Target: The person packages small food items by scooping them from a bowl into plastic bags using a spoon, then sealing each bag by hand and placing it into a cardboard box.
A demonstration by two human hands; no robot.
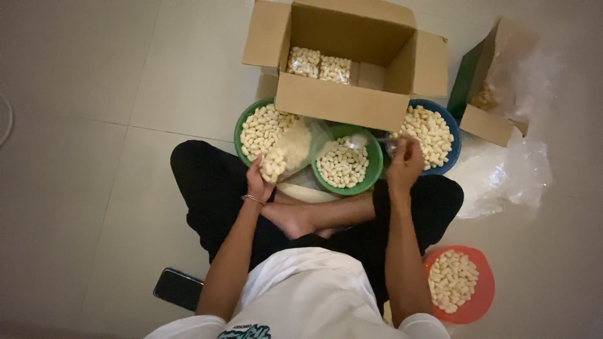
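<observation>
I sit cross-legged on a tiled floor. My left hand (pixel 258 182) holds a clear plastic bag (pixel 294 147) partly filled with pale puffed snack pieces, tilted over the bowls. My right hand (pixel 404 164) grips a spoon (pixel 364 140) whose bowl hovers over a green bowl (pixel 375 164) of the same pieces. A second green bowl (pixel 241 129) sits at the left and a blue bowl (pixel 453 135) at the right, both full of the snacks.
An open cardboard box (pixel 339 100) beyond the bowls holds two filled bags (pixel 318 64). A second box (pixel 487 94) with crumpled clear plastic (pixel 512 176) lies at the right. An orange bowl (pixel 483 295) of snacks is by my right side, a black phone (pixel 178 288) by my left.
</observation>
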